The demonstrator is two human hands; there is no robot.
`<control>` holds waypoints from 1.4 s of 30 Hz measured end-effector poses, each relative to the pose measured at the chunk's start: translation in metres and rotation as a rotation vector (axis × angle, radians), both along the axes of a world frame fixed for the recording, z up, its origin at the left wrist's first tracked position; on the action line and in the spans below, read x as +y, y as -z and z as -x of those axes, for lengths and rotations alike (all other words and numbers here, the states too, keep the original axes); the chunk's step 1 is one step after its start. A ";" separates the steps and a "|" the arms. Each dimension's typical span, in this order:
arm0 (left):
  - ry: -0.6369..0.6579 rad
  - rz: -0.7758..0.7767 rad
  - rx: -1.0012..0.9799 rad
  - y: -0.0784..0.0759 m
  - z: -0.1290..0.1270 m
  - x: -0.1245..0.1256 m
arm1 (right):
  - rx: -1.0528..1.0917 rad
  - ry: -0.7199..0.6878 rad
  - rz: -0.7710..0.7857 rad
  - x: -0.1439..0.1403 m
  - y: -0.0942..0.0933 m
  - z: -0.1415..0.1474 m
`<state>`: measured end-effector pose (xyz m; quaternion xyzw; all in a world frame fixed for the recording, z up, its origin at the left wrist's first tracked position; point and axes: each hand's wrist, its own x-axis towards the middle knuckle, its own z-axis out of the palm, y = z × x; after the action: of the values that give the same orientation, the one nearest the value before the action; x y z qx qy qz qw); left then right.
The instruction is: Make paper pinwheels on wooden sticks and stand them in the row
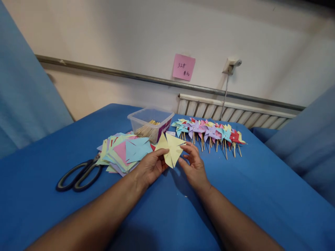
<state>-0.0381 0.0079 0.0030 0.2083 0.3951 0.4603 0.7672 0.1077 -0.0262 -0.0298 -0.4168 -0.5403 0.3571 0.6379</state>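
Observation:
A pale yellow square of paper (172, 148), with slits cut in from its corners, is held up above the blue surface. My left hand (154, 164) grips its lower left part, thumb on the front and fingers behind. On the other side my right hand (193, 165) has curved fingers at the paper's right corner, with the thumb near its lower edge. Just left of the paper lies a loose pile of coloured slit paper squares (121, 151), a light blue one on top. Large dark-handled scissors (78, 175) rest beside the pile, their blades partly covered by it.
Behind the pile stands a clear plastic box (136, 122) holding thin wooden sticks (146, 129). Several finished paper pinwheels (209, 132) on sticks lie at the back right of the blue-covered table (235, 202). A radiator (217, 108) and a metal rail (131, 76) run along the wall.

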 end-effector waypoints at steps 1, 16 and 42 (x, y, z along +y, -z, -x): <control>0.009 0.000 -0.003 0.000 0.000 0.000 | -0.067 0.015 -0.019 0.000 -0.002 -0.001; 0.050 -0.079 0.147 0.006 -0.009 -0.012 | -0.299 0.133 -0.106 0.000 -0.007 -0.006; 0.061 -0.119 0.278 0.010 -0.009 -0.013 | -0.392 0.219 0.110 0.005 0.000 -0.006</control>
<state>-0.0293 -0.0047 -0.0065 0.3271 0.4631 0.4259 0.7050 0.1135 -0.0212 -0.0300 -0.5685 -0.5850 0.2269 0.5320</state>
